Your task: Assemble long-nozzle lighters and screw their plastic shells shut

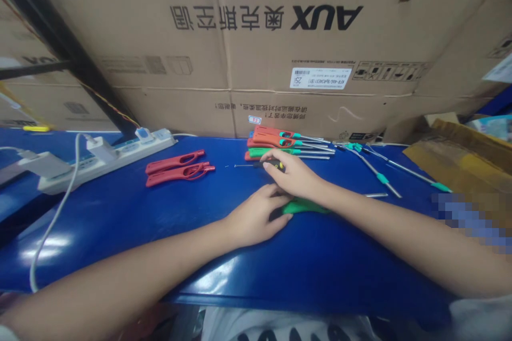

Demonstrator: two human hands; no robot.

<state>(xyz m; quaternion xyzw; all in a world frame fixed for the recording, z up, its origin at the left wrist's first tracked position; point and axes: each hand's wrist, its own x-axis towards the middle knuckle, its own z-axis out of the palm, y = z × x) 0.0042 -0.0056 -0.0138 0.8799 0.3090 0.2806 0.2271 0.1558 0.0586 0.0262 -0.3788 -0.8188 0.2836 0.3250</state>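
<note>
My left hand (256, 216) is wrapped round the handle end of a green long-nosed lighter (304, 206) lying on the blue table. A metal tube end (376, 195) shows beyond my right forearm, in line with that lighter. Closed on the black and yellow handle of a screwdriver (281, 165), my right hand (295, 173) is just above and beyond the left. The thin shaft points left, low over the table. One or two tiny screws (226, 166) lie just past its tip. Behind my hands rests a pile of red, orange and green lighters (274, 141), tubes pointing right.
Two red lighter casings (180, 174) lie to the left. A white power strip (116, 157) with plugs and cables stands at far left. Loose metal tubes with teal parts (382, 177) lie at right, beside an opened carton (460, 154). A large cardboard sheet (240, 64) walls off the back.
</note>
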